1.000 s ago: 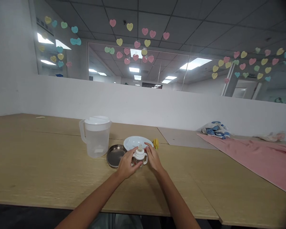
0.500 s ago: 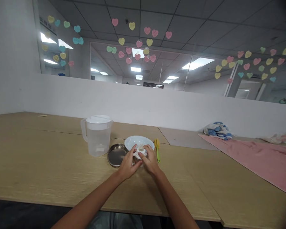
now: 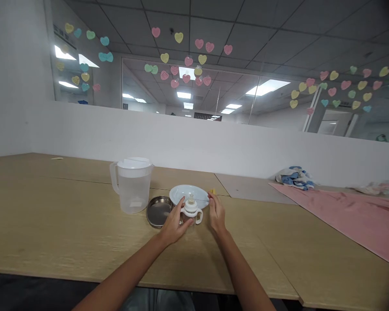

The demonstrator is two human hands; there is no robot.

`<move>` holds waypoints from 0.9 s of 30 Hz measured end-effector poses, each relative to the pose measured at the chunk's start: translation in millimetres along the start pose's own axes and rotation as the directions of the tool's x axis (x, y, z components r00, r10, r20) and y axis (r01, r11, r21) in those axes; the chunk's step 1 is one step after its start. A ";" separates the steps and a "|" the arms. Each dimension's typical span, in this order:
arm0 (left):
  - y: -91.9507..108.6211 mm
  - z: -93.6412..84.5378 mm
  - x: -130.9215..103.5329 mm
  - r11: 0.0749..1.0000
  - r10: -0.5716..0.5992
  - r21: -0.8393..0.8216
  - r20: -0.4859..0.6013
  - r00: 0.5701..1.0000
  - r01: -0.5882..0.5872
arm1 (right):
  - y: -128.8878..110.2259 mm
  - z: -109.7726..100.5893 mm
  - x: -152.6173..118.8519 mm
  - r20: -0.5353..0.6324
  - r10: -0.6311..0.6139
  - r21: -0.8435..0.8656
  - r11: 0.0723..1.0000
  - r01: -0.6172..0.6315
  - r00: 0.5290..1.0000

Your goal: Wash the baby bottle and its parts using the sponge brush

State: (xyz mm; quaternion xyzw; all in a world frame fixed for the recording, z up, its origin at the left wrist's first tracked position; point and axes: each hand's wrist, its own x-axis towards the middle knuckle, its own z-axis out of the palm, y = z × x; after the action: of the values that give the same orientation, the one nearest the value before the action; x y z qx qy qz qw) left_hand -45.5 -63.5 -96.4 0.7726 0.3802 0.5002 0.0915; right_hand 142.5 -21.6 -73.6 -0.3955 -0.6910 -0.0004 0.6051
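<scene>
Baby bottle (image 3: 191, 210), seemingly clear inside, sits in the left hand (image 3: 174, 223).

- Indoor light, moderate to dim; overall exposure flat and greyish.
- Bright ceiling panels (image 3: 268, 87) show in the glass (image 3: 233, 86), clipped to white; ceiling (image 3: 278, 21) around them reads dark grey.
- Soft, faint shadows on the counter (image 3: 100, 233) near the forearms (image 3: 238, 263); weak sheen at its left.
- Area below the counter's near edge almost black.
- Fine detail soft; clear body of the bottle (image 3: 191, 208) low-contrast.
- Wide-angle stretch toward the sides; top-right corner darkened.
</scene>
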 end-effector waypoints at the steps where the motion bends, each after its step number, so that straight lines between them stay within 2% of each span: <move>1: 0.3 0.0 0.0 1.000 0.004 -0.002 0.000 1.000 -0.004 | -3.7 0.5 -1.0 0.021 -0.034 -0.013 0.999 0.034 0.999; 4: 1.3 -0.2 -0.1 1.000 0.013 -0.002 0.001 1.000 -0.013 | -19.8 7.2 -5.5 0.163 -0.207 -0.048 0.975 0.217 0.965; 7: 1.2 0.0 0.0 1.000 0.018 -0.003 0.000 1.000 -0.018 | -28.4 13.5 -7.8 0.225 -0.283 -0.070 0.950 0.305 0.933; 10: 0.3 0.3 0.5 0.999 0.035 -0.006 0.001 0.999 -0.035 | -23.7 11.2 -5.9 0.161 -0.263 -0.049 0.961 0.274 0.951; 13: 0.3 0.1 0.8 0.999 0.035 0.001 0.002 0.999 -0.035 | -17.9 4.4 -3.5 0.088 -0.177 -0.023 0.983 0.179 0.980; 15: 0.9 -0.5 0.8 1.000 0.024 0.000 0.009 1.000 -0.024 | -19.5 2.1 -3.3 0.136 -0.147 -0.008 0.989 0.149 0.980; 19: 1.7 -1.6 1.0 1.000 0.011 -0.013 0.029 1.000 -0.011 | -33.5 6.9 -6.1 0.303 -0.211 0.019 0.976 0.216 0.929; 22: 1.0 -1.6 1.4 1.000 0.013 -0.005 0.028 1.000 -0.013 | -40.5 12.0 -8.7 0.246 -0.249 0.029 0.968 0.250 0.937; 27: 0.1 -0.5 1.6 1.000 0.017 0.002 0.021 1.000 -0.017 | -32.8 15.8 -12.3 0.025 -0.241 -0.034 0.970 0.242 0.970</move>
State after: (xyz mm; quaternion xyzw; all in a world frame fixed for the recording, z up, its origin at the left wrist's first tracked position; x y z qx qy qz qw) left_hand -45.6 -62.6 -95.0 0.7811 0.3734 0.4923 0.0905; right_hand 110.8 -43.4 -72.5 -0.3193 -0.7400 -0.0826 0.5862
